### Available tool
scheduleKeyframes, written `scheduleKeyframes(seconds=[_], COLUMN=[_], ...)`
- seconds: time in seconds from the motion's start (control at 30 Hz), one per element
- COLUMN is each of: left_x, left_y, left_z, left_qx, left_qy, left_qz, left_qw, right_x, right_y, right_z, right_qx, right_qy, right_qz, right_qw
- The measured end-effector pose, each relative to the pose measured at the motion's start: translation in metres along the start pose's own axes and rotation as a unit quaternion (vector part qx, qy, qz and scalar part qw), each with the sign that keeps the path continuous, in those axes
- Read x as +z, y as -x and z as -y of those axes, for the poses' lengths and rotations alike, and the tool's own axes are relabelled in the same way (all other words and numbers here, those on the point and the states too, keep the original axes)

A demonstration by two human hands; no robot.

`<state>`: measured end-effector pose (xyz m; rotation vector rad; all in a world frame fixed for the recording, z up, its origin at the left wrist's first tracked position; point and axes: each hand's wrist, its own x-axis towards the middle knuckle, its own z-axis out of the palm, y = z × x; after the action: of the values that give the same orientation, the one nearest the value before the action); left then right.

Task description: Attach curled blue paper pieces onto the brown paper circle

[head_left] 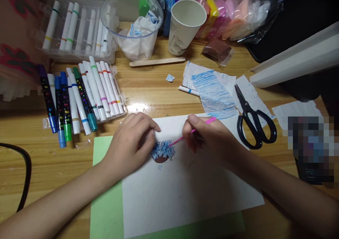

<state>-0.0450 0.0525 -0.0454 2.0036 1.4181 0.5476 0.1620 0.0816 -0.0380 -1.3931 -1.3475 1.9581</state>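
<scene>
Your forearms (79,187) steady, right hand (203,131) pinching the pink stick (211,120), press the blue tuft (162,149) lightly; left hand's (132,140) hold unclear.

Here's the wooden table (148,94), and it's busy! Along the back stand a clear plastic tub (106,25) and a paper cup (181,34), with a flat wooden stick (157,62) lying right in front and a small brown packet (218,52) to the right. Over to the left, a clear case (76,57) sits behind a tray (123,106) heaped with markers (99,87). Mid-table, a tiny blue-streaked scrap (170,78) lies near larger blue-coloured paper (214,92); black-handled scissors (247,107) rest partly across pale pieces. Up front, a green sheet (103,210) lies under a white sheet (185,203), and a black cable (25,168) curves at far left.
</scene>
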Motion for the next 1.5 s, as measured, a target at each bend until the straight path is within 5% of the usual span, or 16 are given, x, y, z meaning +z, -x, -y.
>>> scheduleKeyframes(seconds=[0.47,0.8,1.1,1.5], left_x=[0.000,-0.003,0.004,0.006], left_y=[0.000,-0.001,-0.007,-0.004], left_z=[-0.001,-0.003,-0.026,-0.037], left_qx=[-0.002,0.006,-0.053,-0.131], left_qy=[0.001,0.007,-0.037,0.061], left_qz=[0.005,0.030,0.037,0.038], left_qw=[1.000,1.000,0.997,0.989], right_x=[-0.009,-0.004,-0.005,-0.014], right_y=[-0.004,0.001,0.003,0.005], right_z=[0.002,0.000,-0.010,-0.021], right_qx=[0.004,-0.049,-0.070,-0.148], right_qy=[-0.061,-0.005,-0.027,-0.092], right_qz=[-0.003,-0.076,-0.072,-0.048], right_qw=[0.998,0.996,0.995,0.984])
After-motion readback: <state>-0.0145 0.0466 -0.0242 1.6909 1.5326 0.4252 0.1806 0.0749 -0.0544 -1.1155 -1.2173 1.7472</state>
